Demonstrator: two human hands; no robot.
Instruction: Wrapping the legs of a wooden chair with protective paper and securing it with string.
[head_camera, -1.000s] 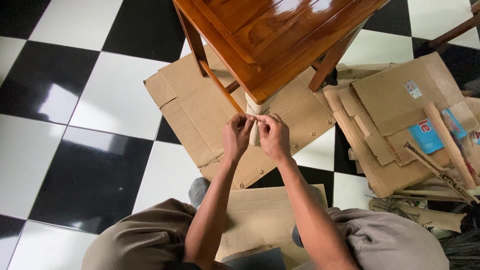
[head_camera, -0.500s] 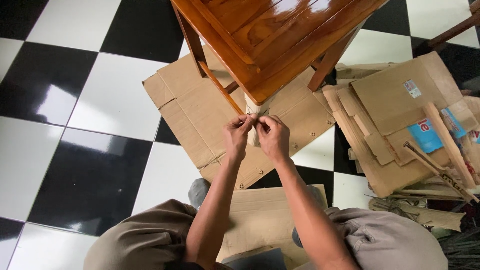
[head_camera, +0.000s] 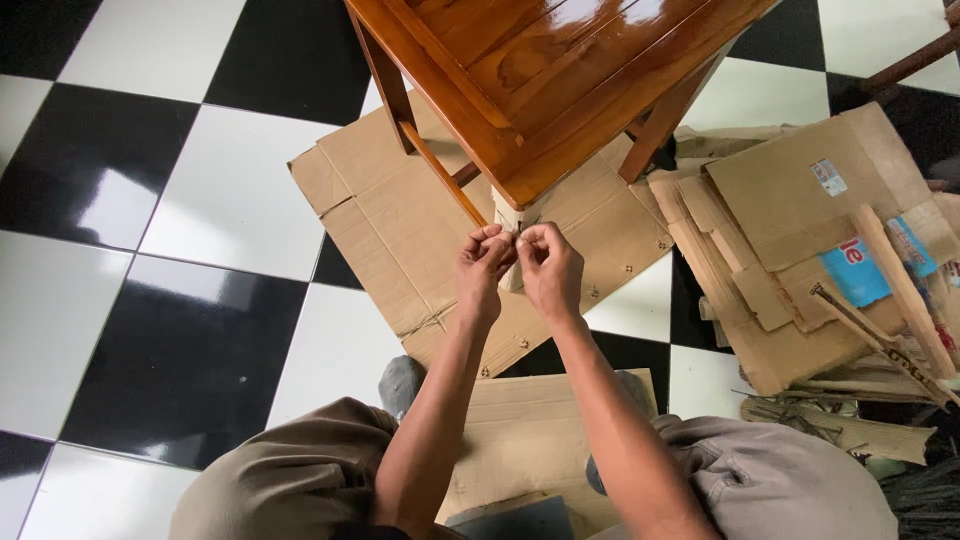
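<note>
1. Here the left hand and the right hand meet fingertip to fingertip at the near corner leg of a glossy reddish-brown wooden table, each pinched shut on the pale cardboard wrap round that leg.
2. The wrap sits just above and between both hands, right under the tabletop corner; whether a string or tape runs between the fingers is too small to tell.
3. Judged from the pinch, the step in hand is fastening or working the edge of the wrap at the leg.
4. The next move would call for a steady pull with both hands kept close together, so the wrap stays snug against the wood.
5. Beneath the hands lies a flattened brown cardboard sheet on the black-and-white tiled floor.
6. Well off to the right of the right hand lies a pile of brown cardboard scraps and wooden strips.
</note>
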